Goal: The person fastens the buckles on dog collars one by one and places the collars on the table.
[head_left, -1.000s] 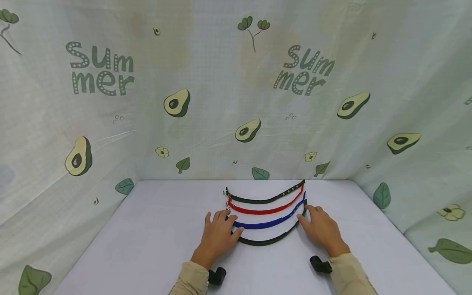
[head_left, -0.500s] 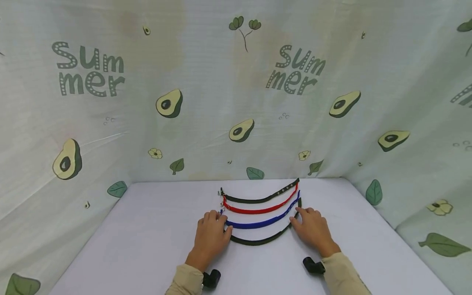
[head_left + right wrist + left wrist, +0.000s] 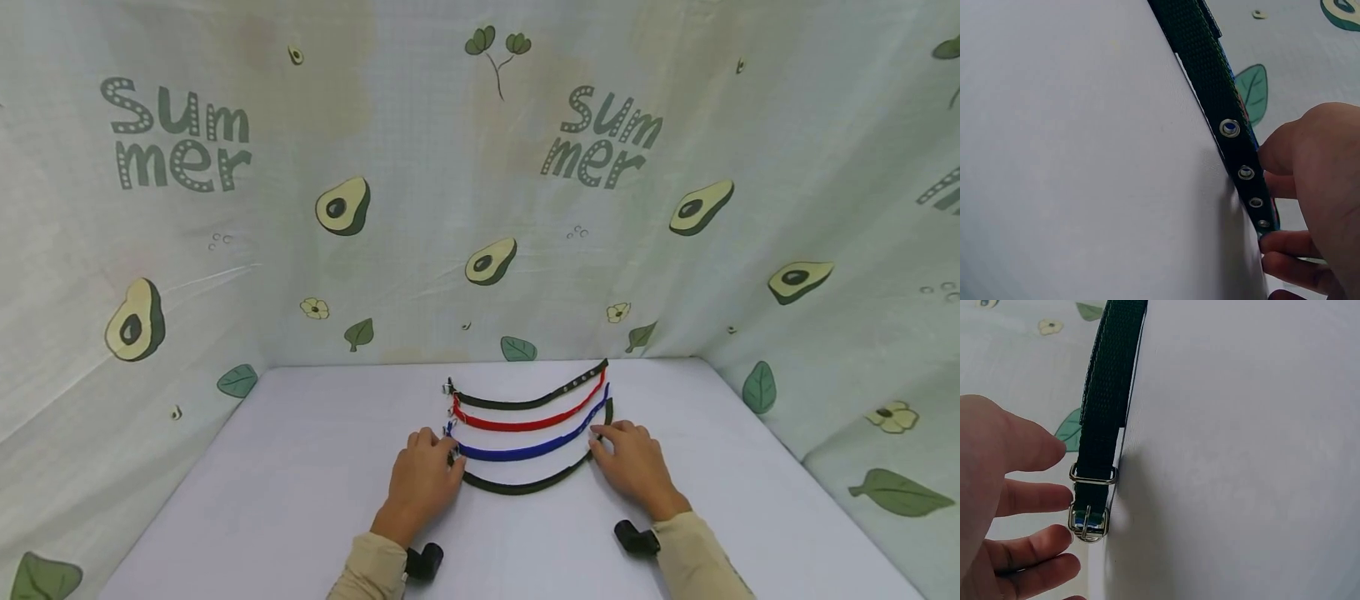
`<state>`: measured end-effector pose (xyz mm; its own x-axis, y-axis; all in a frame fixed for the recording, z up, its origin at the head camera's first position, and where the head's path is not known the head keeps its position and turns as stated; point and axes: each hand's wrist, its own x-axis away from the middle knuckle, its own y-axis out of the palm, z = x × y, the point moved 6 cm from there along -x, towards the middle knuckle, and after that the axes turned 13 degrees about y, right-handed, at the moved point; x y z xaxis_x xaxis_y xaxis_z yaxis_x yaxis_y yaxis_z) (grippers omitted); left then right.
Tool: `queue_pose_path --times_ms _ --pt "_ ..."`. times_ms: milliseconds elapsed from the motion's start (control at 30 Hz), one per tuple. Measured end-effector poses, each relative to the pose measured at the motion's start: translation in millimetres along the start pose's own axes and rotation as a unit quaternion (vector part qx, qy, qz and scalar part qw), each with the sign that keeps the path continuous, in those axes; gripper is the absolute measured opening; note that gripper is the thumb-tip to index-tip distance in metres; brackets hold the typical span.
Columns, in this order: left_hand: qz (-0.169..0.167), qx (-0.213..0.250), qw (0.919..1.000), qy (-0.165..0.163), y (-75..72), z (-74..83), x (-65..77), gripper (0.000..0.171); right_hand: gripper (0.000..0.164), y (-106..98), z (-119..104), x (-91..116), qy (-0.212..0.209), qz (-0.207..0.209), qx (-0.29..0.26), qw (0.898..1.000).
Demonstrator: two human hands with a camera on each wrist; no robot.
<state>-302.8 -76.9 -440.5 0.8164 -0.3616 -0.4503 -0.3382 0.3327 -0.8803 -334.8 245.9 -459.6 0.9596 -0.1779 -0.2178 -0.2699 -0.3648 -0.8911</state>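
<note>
Four-sided order aside, several collars lie in curved rows on the white table: a black one (image 3: 510,405) farthest back, then a red one (image 3: 517,426), a blue one (image 3: 510,455) and a dark green one (image 3: 517,489) in front. My left hand (image 3: 420,479) is at the dark green collar's left end; in the left wrist view its fingers are by the metal buckle (image 3: 1089,520), thumb apart from the strap. My right hand (image 3: 639,467) touches that collar's other end, with thumb and fingers along the edge beside the metal eyelets (image 3: 1245,172).
The white table (image 3: 300,467) reaches back to a hanging cloth (image 3: 420,150) printed with avocados and leaves. Black wrist-worn devices, one at the left wrist (image 3: 425,562) and one at the right wrist (image 3: 636,539), hang near the tabletop.
My left hand has drawn slightly left, uncovering more of the blue collar's left end. The right index finger has come nearer the thumb. The head view has shifted a little.
</note>
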Motion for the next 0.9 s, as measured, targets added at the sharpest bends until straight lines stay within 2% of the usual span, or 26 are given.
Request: queue_pose_path --times_ms 300,500,733,900 --pt "-0.027 0.009 0.9993 -0.023 2.9 -5.8 0.5 0.032 0.029 -2.0 -1.3 2.1 -0.001 0.001 -0.006 1.000" --pt "-0.047 0.017 0.9979 -0.041 7.7 -8.4 0.2 0.038 0.033 -0.7 0.9 2.1 0.004 -0.004 -0.001 1.000" --pt "-0.039 0.023 0.9978 -0.048 8.4 -10.2 -1.5 0.047 0.041 -1.2 -3.5 3.6 0.003 -0.012 0.007 1.000" --pt "-0.035 0.020 0.9975 -0.059 10.1 -10.4 -1.6 0.045 0.039 0.9 -5.7 8.4 0.014 -0.016 0.009 1.000"
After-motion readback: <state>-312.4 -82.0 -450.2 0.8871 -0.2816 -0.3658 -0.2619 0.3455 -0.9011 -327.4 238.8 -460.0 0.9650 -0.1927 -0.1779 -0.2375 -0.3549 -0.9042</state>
